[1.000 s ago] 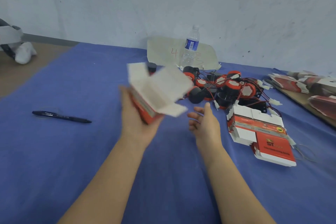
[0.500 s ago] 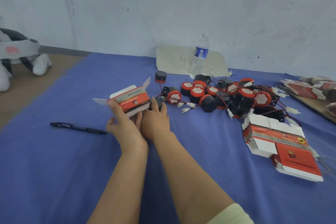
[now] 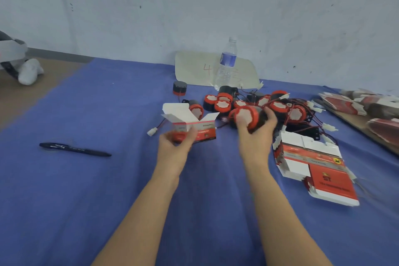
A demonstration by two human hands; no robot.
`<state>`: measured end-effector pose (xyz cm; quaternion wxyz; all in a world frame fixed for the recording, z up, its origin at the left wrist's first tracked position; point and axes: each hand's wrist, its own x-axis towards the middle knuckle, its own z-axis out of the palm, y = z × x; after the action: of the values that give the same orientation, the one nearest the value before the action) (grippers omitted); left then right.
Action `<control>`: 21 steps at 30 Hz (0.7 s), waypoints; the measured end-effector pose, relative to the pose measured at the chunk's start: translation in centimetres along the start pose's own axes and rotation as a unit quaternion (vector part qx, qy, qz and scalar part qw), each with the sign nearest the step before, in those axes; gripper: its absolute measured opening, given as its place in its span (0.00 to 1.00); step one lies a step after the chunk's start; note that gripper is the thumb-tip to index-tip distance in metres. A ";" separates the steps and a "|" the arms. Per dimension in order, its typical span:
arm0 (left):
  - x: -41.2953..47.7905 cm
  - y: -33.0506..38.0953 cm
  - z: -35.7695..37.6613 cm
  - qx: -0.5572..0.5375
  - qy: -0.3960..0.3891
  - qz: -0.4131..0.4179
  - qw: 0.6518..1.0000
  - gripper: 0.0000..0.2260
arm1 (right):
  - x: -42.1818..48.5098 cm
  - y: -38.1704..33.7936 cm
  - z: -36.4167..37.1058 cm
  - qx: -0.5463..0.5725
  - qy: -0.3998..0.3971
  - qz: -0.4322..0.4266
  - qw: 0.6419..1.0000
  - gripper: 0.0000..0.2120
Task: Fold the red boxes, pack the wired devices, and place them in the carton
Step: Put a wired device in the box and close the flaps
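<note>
Two hands, two jobs. The left hand (image 3: 177, 142) holds the red box (image 3: 194, 128) low on its body, fingers (image 3: 191, 135) curled round the printed sides, top flaps standing open and white inside. It sits just above the blue bench (image 3: 108, 179), mouth tilted toward the pile. The right hand (image 3: 257, 136) is wrapped round one wired device (image 3: 246, 117), red-rimmed face toward us, black barrel in the palm, at the near edge of the heap of devices (image 3: 278, 106). Whether it is clear of the heap, I cannot tell; motion blurs it.

That box looks like thin card: light, easily crushed, so a hold on the folded corners keeps the mouth square. The device looks like hard plastic, rounder and heavier, likely to roll if set down on its side. Gripping the barrel seems the sound choice. The wires are the catch: red and black leads with white plugs tangle through the heap, and a trailing lead could drag a neighbour along.

Flat boxes (image 3: 313, 164) wait stacked at the right, near that hand. A pen (image 3: 75, 149) lies well off to the left. No carton shows in this view.
</note>
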<state>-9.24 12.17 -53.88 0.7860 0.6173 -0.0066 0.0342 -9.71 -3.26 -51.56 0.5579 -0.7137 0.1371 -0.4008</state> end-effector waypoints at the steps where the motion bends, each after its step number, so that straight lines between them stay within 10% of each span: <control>1: -0.2 -0.3 0.1 0.055 -0.020 0.001 0.998 0.11 | 0.7 -0.1 -1.0 0.056 0.046 0.029 0.997 0.27; 7: -0.9 -1.1 0.4 0.353 -0.140 0.087 0.921 0.17 | 1.9 -1.6 -4.8 0.121 0.190 -0.045 0.973 0.22; 15: -0.9 -0.5 -0.5 0.394 -0.177 0.053 0.901 0.21 | -0.8 -3.7 -2.9 0.026 -0.089 -0.145 0.985 0.25; 21: -0.7 -0.6 -0.8 0.375 -0.185 0.062 0.906 0.17 | -1.6 -3.0 -2.0 -0.143 -0.300 -0.180 0.926 0.13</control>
<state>-9.91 12.73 -54.67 0.4773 0.8602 -0.1767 -0.0319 -12.88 -2.59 -49.40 0.3831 -0.8856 -0.1118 -0.2377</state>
